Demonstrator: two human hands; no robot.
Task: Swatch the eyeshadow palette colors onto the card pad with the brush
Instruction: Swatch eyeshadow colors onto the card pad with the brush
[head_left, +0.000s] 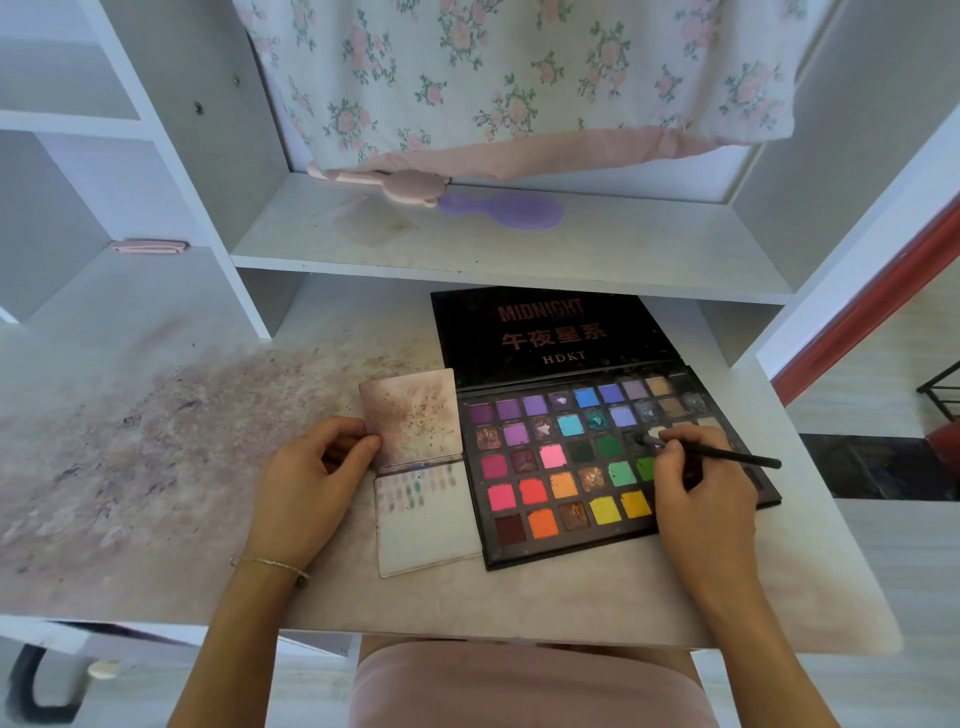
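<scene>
Loading colour, judging by the brush (727, 453) tip sitting in a pale pan of the eyeshadow palette (571, 467), so the job looks early to midway. Right hand (701, 493) pinches the brush handle tight; left hand (311, 478) pinches the flipped-up stained cover of the card pad (431, 530), which lies just left of the palette, edges touching. The white page carries two short rows of faint swatches near its top, too blurred to count exactly, with the rest bare. Most pans look unswatched. Count: one brush, one pad, one open palette, five pan rows. Farther back on the shelf (597, 260): one purple hairbrush (511, 212), one pink tool (389, 183).
</scene>
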